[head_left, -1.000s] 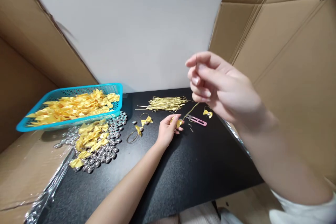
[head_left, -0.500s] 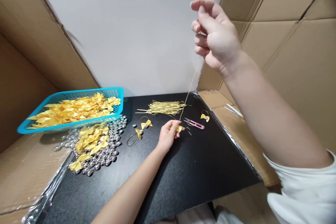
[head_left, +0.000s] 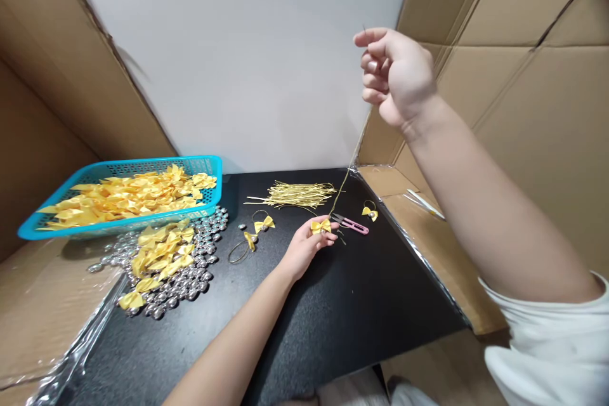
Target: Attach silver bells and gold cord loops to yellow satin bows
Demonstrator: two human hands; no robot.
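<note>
My left hand (head_left: 305, 246), low over the black table, is closed on a yellow satin bow (head_left: 321, 226) with a silver bead at its middle. From this bow a thin gold cord (head_left: 353, 157) runs taut up to my right hand (head_left: 397, 73). The raised right hand has its thumb and forefinger pinched, the other fingers curled in. A thin dark tip (head_left: 364, 30) sticks up above that pinch; whether it is a needle or the cord's end I cannot tell. Pink-handled thread snips (head_left: 354, 225) lie just right of my left hand.
A bundle of gold cords (head_left: 302, 194) lies behind. Looped bows (head_left: 264, 224) rest left of my left hand, another bow (head_left: 370, 212) at right. A turquoise basket (head_left: 214, 193) holds yellow bows; silver beads (head_left: 193, 292) and loose bows (head_left: 162, 250) spread before it. Cardboard walls flank the table.
My right hand has come down and slightly right, the cord still stretched from it. My left hand has turned, its fingers loosening so the bow shows face-up.
</note>
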